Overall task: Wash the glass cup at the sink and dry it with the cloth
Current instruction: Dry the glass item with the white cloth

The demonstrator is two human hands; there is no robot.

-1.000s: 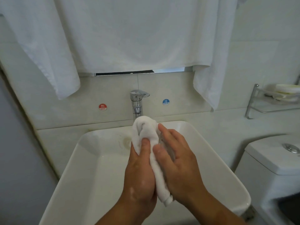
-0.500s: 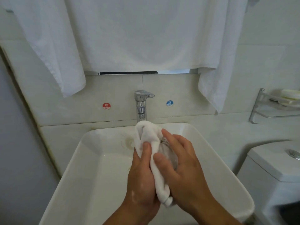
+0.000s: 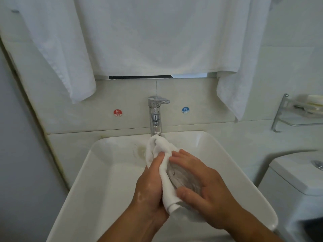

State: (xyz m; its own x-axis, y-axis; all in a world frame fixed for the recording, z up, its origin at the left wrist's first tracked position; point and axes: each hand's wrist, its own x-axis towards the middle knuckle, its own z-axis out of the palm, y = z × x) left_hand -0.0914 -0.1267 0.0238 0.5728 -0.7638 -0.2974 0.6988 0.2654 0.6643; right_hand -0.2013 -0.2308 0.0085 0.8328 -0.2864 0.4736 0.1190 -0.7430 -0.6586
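Observation:
Over the white sink [image 3: 108, 173] I hold a clear glass cup [image 3: 181, 177] lying on its side. My right hand [image 3: 204, 187] wraps around it, fingers above and thumb below. A small white cloth [image 3: 161, 151] is bunched against the cup's left side and hangs down between my palms. My left hand [image 3: 151, 187] grips that cloth with the thumb pressed on top. Most of the cup is hidden by the cloth and my fingers.
A chrome tap [image 3: 155, 116] stands behind the hands, no water running, with hot and cold stickers either side. White towels [image 3: 148, 35] hang above. A toilet cistern [image 3: 295, 173] sits at right, under a metal soap shelf [image 3: 297, 110].
My right fingers have spread and shifted, so more of the glass shows between them. The cloth bunch has turned slightly in my left hand. The camera view tilted a little.

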